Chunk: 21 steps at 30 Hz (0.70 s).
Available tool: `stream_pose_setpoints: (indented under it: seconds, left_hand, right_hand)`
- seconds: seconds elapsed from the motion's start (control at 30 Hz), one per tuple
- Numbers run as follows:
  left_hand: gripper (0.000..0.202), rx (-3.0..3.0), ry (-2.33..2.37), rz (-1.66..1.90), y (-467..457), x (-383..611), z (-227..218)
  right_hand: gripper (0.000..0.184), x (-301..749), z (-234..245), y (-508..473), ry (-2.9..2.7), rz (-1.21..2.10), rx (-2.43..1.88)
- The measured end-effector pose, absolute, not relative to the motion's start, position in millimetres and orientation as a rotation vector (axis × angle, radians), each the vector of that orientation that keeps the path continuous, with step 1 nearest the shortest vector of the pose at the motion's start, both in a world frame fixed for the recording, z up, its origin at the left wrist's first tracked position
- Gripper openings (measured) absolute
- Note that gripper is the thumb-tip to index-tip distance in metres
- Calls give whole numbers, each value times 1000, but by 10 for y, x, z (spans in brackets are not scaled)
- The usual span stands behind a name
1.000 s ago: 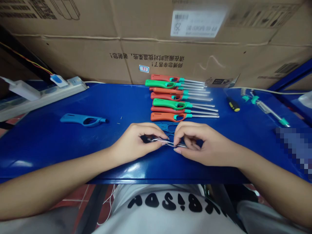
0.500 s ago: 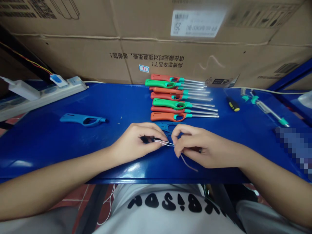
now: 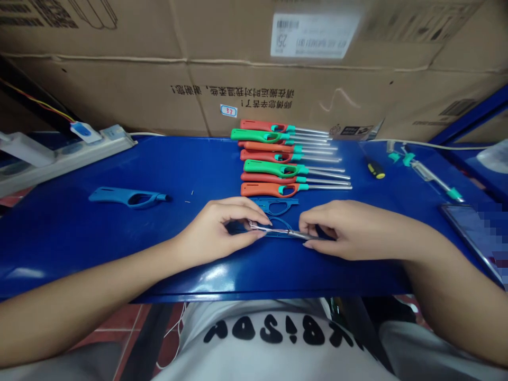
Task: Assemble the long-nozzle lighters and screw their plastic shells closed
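Between thumb and fingers of my left hand (image 3: 226,225) are thin white wires (image 3: 273,229), bent into a small loop near the fingertips. Dark blue plastic shows behind those fingers, mostly hidden. My right hand (image 3: 343,230) pinches a slim grey metal tool (image 3: 304,235), apparently tweezers, whose tip meets the wires just left of the fingers. Behind both hands lies a blue plastic handle piece (image 3: 282,205) on the table. Farther left rests a separate blue lighter shell (image 3: 127,197) with a trigger opening.
Several red, orange and green long-nosed lighters (image 3: 270,169) lie stacked on the blue table (image 3: 198,164). A screwdriver (image 3: 375,169), a metal-tubed part with turquoise ends (image 3: 432,174) and a phone (image 3: 468,233) are on the right. A power strip (image 3: 67,164) sits left; a cardboard box (image 3: 138,95) stands behind.
My right hand no longer pinches the wires with its fingertips; it has shifted right and now holds the slim metal tool against them. The loose wire end below it no longer hangs there.
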State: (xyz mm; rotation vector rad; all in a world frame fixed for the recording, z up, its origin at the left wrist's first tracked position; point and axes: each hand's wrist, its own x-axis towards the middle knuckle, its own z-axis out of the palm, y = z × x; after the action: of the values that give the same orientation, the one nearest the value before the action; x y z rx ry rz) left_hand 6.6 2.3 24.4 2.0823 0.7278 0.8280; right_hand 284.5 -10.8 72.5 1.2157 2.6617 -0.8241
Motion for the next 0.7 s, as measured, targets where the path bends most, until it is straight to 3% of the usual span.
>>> stream_pose_setpoints:
  seconds: [0.2, 0.7]
  left_hand:
    - [36, 2001, 737, 795, 15, 59, 226]
    - [23, 2406, 715, 758, 95, 32, 172]
  right_hand:
    - [4, 2931, 727, -73, 2596, -835, 1275]
    - [10, 3003, 658, -35, 2581, -725, 1322]
